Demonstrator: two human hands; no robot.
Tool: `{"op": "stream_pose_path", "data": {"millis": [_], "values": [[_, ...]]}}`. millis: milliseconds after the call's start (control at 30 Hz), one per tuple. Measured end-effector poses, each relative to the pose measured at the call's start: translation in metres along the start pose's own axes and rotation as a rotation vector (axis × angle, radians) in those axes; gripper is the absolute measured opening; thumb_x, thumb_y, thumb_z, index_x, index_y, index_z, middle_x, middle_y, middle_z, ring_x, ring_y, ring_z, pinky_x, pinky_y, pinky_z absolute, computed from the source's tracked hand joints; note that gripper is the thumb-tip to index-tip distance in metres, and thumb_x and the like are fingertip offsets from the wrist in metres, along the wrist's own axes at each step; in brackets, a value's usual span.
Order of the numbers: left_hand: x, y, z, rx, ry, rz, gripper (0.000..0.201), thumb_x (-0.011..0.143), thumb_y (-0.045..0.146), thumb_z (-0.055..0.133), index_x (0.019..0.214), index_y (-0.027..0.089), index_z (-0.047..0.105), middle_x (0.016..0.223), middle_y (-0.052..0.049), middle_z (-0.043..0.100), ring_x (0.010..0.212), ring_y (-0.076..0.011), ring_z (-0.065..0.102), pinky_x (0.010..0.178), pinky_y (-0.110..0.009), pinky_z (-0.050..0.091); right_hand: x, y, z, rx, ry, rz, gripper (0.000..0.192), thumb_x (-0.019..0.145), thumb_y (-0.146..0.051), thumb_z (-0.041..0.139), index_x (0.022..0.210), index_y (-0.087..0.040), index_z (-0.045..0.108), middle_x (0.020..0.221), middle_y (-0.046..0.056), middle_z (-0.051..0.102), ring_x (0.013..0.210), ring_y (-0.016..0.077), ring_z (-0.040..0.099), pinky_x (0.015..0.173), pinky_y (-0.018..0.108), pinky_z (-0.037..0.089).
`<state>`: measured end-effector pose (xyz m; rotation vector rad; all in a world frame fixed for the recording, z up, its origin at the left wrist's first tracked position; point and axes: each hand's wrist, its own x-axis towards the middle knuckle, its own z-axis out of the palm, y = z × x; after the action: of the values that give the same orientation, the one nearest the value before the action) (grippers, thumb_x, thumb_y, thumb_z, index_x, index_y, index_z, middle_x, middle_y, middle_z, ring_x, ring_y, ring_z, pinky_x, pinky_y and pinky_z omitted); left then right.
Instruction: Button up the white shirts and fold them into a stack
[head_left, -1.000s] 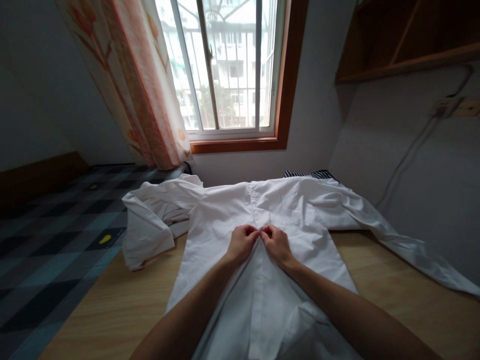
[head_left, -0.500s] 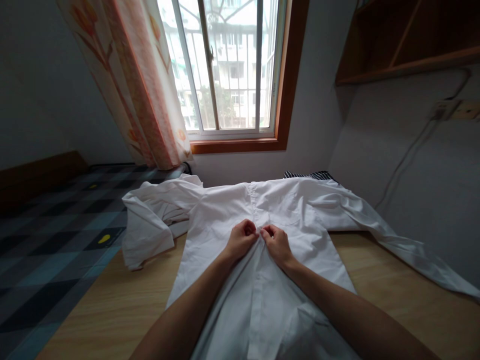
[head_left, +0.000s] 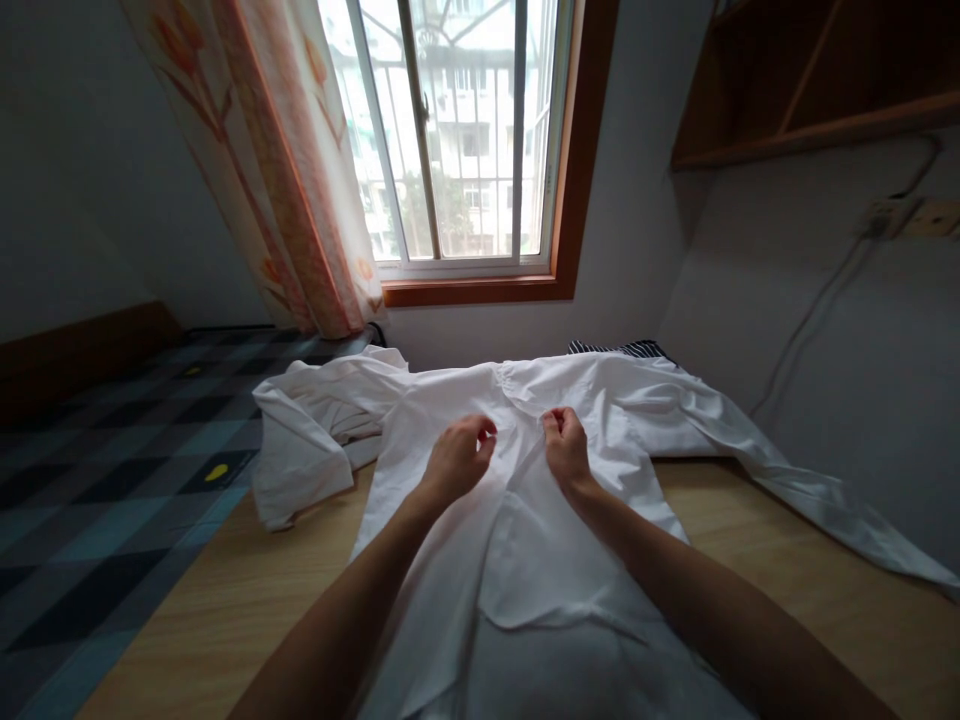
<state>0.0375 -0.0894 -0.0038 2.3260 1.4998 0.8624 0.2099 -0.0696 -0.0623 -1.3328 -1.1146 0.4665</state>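
A white long-sleeved shirt (head_left: 540, 560) lies spread front-up on a light wooden table (head_left: 225, 610), its collar end toward the window. My left hand (head_left: 454, 457) and my right hand (head_left: 566, 447) rest on the upper chest, a hand's width apart, each pinching the cloth on its side of the button strip. The left sleeve (head_left: 307, 450) is bunched at the table's left edge. The right sleeve (head_left: 787, 480) trails off along the wall to the right.
A bed with a dark checked cover (head_left: 112, 470) stands to the left of the table. A window (head_left: 457, 130) with an orange patterned curtain (head_left: 270, 170) is straight ahead. A striped cloth (head_left: 619, 348) lies behind the shirt. Wooden shelf (head_left: 810, 90) and wall socket (head_left: 892, 215) at right.
My hands were pinched together at the shirt's middle strip. They have moved up toward the collar and apart, and the cloth between them lies flatter.
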Motion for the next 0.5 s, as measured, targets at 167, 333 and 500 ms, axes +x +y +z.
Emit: {"op": "stream_pose_path", "data": {"millis": [167, 333, 500], "values": [[-0.020, 0.022, -0.005, -0.090, -0.227, -0.039, 0.014, 0.073, 0.030, 0.068, 0.079, 0.017, 0.068, 0.071, -0.002, 0.067, 0.064, -0.0164, 0.057, 0.060, -0.025, 0.037, 0.018, -0.008, 0.003, 0.023, 0.028, -0.012, 0.023, 0.083, -0.044, 0.043, 0.082, -0.021, 0.048, 0.078, 0.005, 0.060, 0.071, 0.0193, 0.054, 0.069, 0.031, 0.043], [-0.025, 0.004, 0.015, -0.251, -0.179, -0.135, 0.014, 0.067, 0.023, 0.069, 0.079, 0.016, 0.068, 0.069, -0.001, 0.066, 0.063, -0.0153, 0.057, 0.059, -0.024, 0.039, 0.018, -0.011, 0.001, 0.079, -0.026, -0.085, 0.026, 0.085, -0.047, 0.043, 0.083, -0.021, 0.047, 0.075, 0.002, 0.057, 0.067, 0.0166, 0.052, 0.066, 0.029, 0.042], [-0.023, -0.005, 0.034, -0.392, -0.234, -0.161, 0.015, 0.064, 0.023, 0.069, 0.077, 0.015, 0.066, 0.066, 0.001, 0.063, 0.062, -0.0136, 0.055, 0.058, -0.023, 0.039, 0.005, -0.014, -0.007, 0.160, -0.070, -0.094, 0.028, 0.087, -0.049, 0.044, 0.085, -0.021, 0.046, 0.069, -0.002, 0.050, 0.061, 0.0140, 0.047, 0.059, 0.026, 0.040]]}}
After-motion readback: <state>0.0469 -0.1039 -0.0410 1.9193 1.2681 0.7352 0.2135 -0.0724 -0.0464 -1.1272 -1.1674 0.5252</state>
